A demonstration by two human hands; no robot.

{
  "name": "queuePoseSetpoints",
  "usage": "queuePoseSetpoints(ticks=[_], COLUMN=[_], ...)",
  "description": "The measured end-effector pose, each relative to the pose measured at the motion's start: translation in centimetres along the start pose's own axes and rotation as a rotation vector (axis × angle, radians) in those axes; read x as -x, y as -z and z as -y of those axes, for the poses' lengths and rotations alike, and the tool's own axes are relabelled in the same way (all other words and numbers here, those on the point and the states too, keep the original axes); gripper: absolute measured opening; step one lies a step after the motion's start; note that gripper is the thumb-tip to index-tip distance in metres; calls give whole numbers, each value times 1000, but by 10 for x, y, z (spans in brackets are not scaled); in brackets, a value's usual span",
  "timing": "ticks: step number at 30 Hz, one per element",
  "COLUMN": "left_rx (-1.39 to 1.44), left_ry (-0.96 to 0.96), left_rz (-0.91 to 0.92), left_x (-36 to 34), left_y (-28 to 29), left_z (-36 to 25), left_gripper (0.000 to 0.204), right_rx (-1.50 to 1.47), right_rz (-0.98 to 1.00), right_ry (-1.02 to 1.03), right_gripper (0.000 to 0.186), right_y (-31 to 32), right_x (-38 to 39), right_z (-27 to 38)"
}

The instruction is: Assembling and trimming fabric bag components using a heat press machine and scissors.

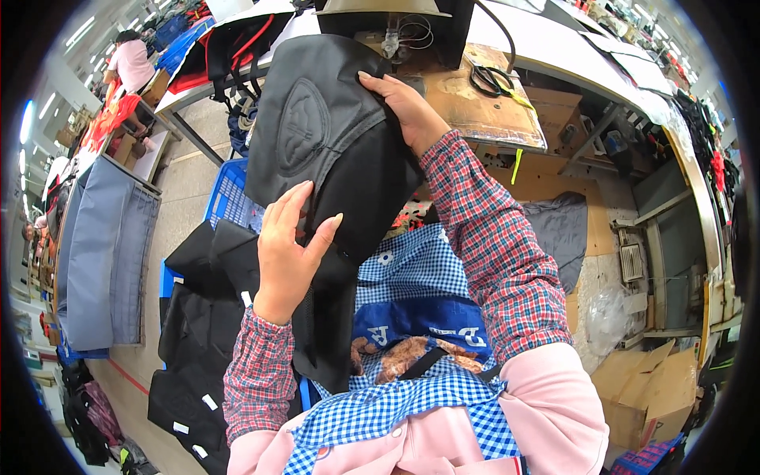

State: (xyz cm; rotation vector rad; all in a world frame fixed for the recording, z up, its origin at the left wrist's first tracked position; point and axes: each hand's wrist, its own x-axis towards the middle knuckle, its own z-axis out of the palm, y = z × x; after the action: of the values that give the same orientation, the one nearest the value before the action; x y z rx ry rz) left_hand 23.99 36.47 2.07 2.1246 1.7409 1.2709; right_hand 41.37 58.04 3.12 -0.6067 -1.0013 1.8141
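Note:
A black leather-like panel with a raised oval emblem hangs in front of me, stitched along a curved seam to plain black cloth. My right hand grips its right edge, with fingertips on the smooth face. Against the lower part of the panel, just under the oval, rests my left hand, its thumb and fingers spread apart. Below it, a long black strip of cloth drops toward my lap. Just beyond the panel's upper edge is the sewing machine.
More black pieces with white tags are heaped at my left beside a blue plastic basket. Black-handled scissors lie on the worn, cardboard-covered table. A cardboard box stands low at the right. Another person is far left.

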Motion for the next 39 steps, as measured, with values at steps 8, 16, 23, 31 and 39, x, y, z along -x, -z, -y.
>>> queuePoseSetpoints(ticks=[8,16,23,31,39], left_rx=[-27,-7,68,-153,457], left_ry=[-44,-1,23,177,368], left_rz=[-25,-18,-95,246,320], left_x=[-5,-4,37,146,144], left_y=[-1,5,27,2,10], left_z=[6,3,-5,33,40], left_gripper=[47,47,14,53,25], right_rx=[-6,19,-109,-15,205], right_rz=[11,-3,190,105,-82], right_ry=[-16,-30,-279,-356,-425], right_gripper=[30,30,31,27,24], right_y=[6,3,-3,-40,-81], right_x=[-14,-19,-18,-31,-26], right_z=[-2,-5,-38,-90,-123])
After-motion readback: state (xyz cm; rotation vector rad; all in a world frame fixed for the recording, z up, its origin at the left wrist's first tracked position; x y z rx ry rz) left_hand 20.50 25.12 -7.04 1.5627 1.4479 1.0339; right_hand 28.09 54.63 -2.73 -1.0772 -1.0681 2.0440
